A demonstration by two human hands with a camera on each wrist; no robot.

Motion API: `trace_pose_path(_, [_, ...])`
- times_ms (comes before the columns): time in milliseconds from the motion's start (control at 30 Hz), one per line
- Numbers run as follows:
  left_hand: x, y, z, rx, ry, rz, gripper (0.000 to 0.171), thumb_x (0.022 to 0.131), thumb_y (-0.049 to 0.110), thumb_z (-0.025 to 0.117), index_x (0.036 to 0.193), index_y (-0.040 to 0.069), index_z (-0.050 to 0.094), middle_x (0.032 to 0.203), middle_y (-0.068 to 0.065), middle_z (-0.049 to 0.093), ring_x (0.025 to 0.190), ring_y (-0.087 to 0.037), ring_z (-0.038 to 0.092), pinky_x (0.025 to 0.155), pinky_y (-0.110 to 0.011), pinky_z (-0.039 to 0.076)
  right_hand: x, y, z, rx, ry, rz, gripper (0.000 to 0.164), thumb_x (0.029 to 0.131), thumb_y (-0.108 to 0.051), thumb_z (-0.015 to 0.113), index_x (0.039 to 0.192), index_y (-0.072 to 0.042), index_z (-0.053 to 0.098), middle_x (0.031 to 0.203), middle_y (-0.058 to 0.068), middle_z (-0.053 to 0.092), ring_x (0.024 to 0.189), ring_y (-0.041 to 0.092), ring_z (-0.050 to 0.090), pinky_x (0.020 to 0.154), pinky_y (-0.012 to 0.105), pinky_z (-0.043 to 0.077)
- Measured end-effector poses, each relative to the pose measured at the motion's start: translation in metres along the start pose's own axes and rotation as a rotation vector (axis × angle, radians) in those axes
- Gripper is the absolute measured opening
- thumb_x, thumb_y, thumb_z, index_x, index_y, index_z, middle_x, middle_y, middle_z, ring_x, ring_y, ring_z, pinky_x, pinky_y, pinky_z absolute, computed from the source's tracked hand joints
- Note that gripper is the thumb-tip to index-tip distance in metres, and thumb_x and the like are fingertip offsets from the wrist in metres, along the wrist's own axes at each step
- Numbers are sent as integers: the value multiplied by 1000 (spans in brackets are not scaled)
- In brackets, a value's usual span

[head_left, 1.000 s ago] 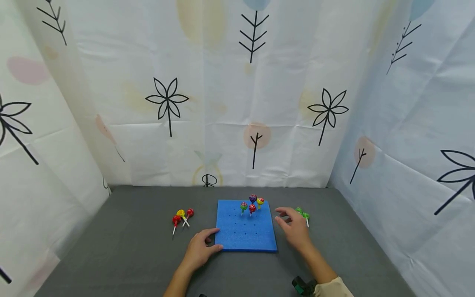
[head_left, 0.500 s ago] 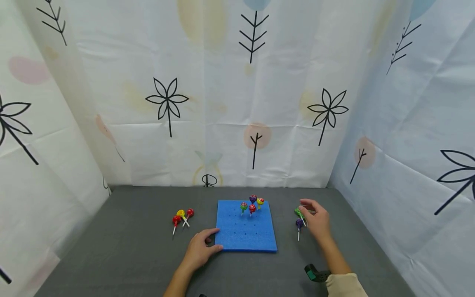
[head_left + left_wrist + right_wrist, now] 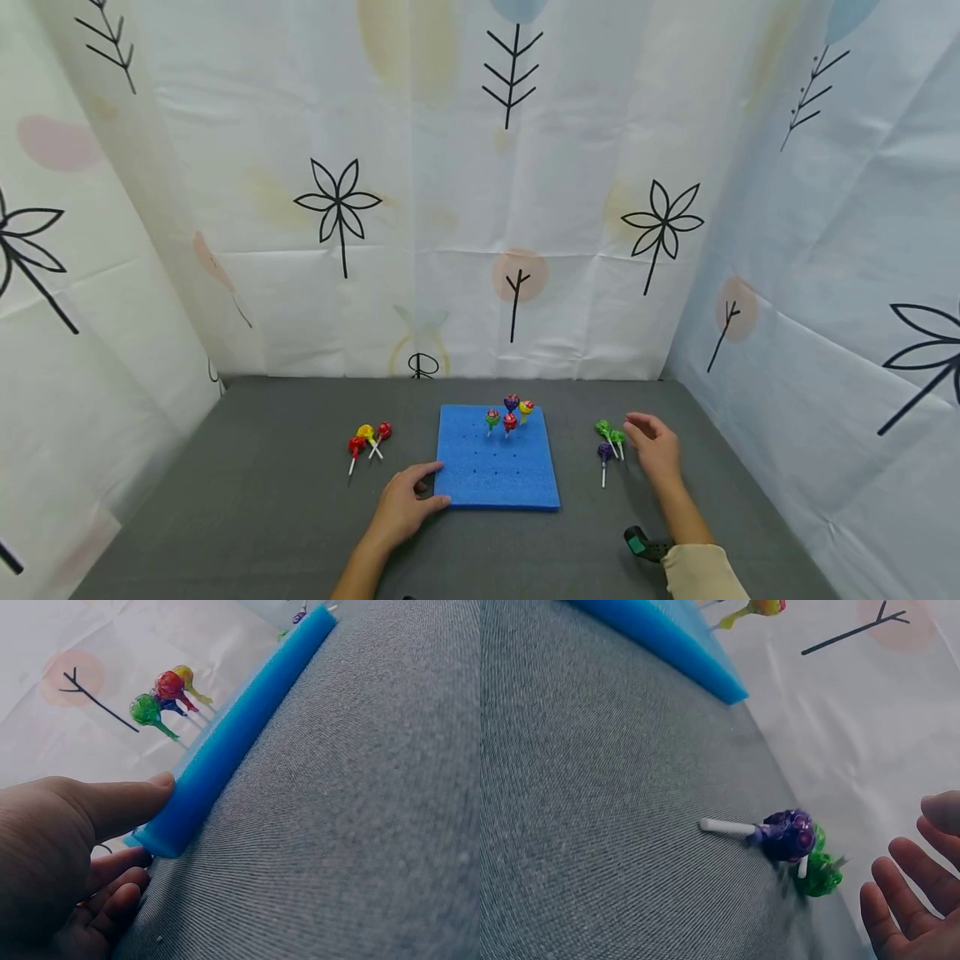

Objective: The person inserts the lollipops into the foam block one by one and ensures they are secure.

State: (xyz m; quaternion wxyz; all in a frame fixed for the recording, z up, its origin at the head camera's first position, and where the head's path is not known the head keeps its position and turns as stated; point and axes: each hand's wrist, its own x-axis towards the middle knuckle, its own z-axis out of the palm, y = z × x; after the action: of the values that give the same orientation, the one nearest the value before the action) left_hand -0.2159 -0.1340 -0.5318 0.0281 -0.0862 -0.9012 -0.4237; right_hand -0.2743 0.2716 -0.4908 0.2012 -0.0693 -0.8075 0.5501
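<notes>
My left hand (image 3: 399,506) rests at the left edge of a blue foam board (image 3: 517,487), its thumb touching the near-left corner. Several wrapped lollipops stand upright in the board's far right part: a green one (image 3: 146,710), a red one (image 3: 169,685), a purple one (image 3: 512,402) and a yellow one (image 3: 527,407). To the right of the board lie two green lollipops (image 3: 603,428) and a purple lollipop (image 3: 789,834). Just right of these is my right hand (image 3: 658,450), holding nothing, with its fingers apart in the right wrist view.
Two red lollipops (image 3: 356,445) and a yellow lollipop (image 3: 365,431) lie on the grey tablecloth (image 3: 285,517) left of the board. Rows of small holes dot the board's top. A patterned white curtain (image 3: 450,208) encloses the back and sides.
My right hand has moved right, away from the board and past the lollipops. The purple lollipop on the cloth has come into sight. My left hand keeps its place.
</notes>
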Motion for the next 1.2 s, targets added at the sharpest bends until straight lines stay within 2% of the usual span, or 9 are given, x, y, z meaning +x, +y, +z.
trace_pose_path(333, [0,-2,3,-7,5,-5,54,78,34,81,126,14,65,117,-6,62,94,-20,55,77,-42,45,7,15,2,-69,-24,42,27,95,-9,62,117,6,63,113,22,64,81,3,57,66,19,48])
trace_pose_path(467, [-1,-2,4,-5,6,-6,54,78,33,81,126,14,65,117,-6,62,94,-19,55,77,-42,45,10,24,1,-110,-76,64,29,95,-10,62,120,6,61,119,23,62,89,9,59,68,19,47])
trace_pose_path(600, [-1,-1,4,-11,11,-1,54,78,32,81,126,14,65,116,-6,62,93,-19,55,77,-42,44,12,36,-1,-146,-113,56,33,95,-11,62,123,5,60,121,24,61,102,25,60,72,19,46])
trace_pose_path(733, [-1,-1,3,-17,18,-1,53,78,32,81,126,14,65,115,-5,62,92,-19,55,76,-41,44,14,39,-2,-181,-161,43,36,95,-12,62,126,5,58,122,26,59,109,36,57,80,30,47])
trace_pose_path(867, [0,-1,2,-11,22,0,53,79,31,81,126,14,65,114,-5,62,92,-18,55,77,-41,44,16,39,-2,-215,-209,33,39,94,-12,64,129,5,57,123,26,59,111,39,57,84,43,47])
trace_pose_path(1200, [0,-2,2,-1,21,14,53,78,31,81,126,13,65,116,-6,62,92,-19,55,77,-42,45,19,39,-5,-313,-295,-12,41,93,-13,66,131,0,58,121,25,61,110,39,57,88,50,44])
